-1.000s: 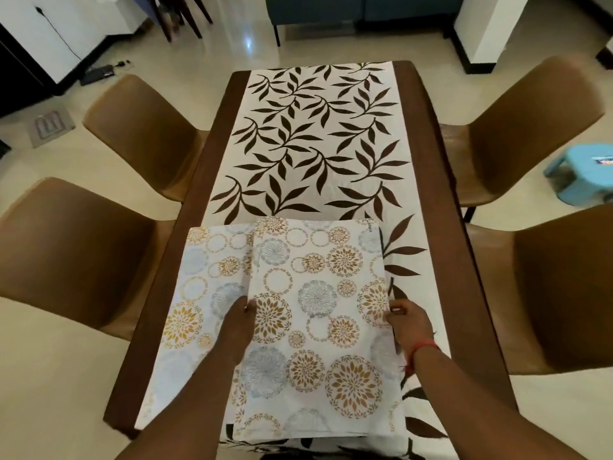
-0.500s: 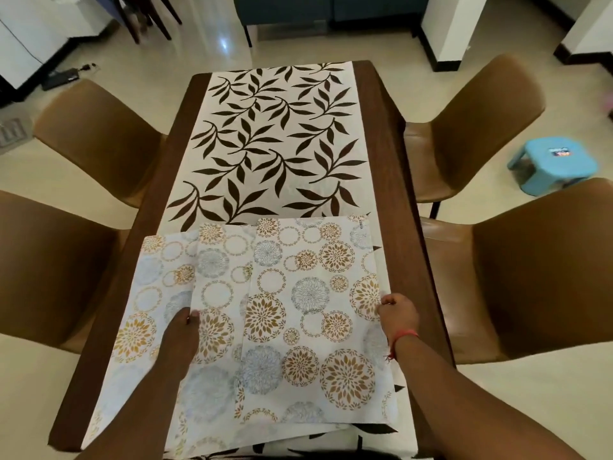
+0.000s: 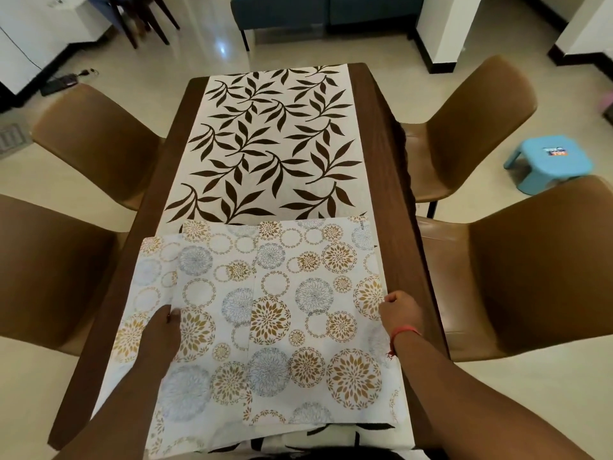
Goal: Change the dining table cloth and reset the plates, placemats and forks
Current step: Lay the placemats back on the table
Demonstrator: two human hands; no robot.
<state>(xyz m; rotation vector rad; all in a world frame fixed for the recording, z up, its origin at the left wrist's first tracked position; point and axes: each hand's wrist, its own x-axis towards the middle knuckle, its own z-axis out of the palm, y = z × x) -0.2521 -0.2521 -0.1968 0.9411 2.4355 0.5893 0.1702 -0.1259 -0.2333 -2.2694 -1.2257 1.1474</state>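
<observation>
A folded white cloth with gold and blue circle flowers [image 3: 298, 313] lies partly unfolded on the near end of the table. Under it a white cloth with brown leaves [image 3: 265, 144] runs the length of the brown table [image 3: 381, 154]. My left hand [image 3: 162, 330] grips a fold edge on the cloth's left side. My right hand [image 3: 399, 310] pinches the cloth's right edge, near the table's right side. No plates, placemats or forks are in view.
Brown chairs stand on both sides: two on the left [image 3: 96, 137] [image 3: 43, 270] and two on the right [image 3: 464, 127] [image 3: 537, 267]. A small blue stool [image 3: 547, 161] sits on the floor at right. A dark sofa [image 3: 325, 11] is beyond the table.
My left hand has drawn a layer of the flowered cloth out to the left, spreading it wider. My right hand has stayed on the right edge.
</observation>
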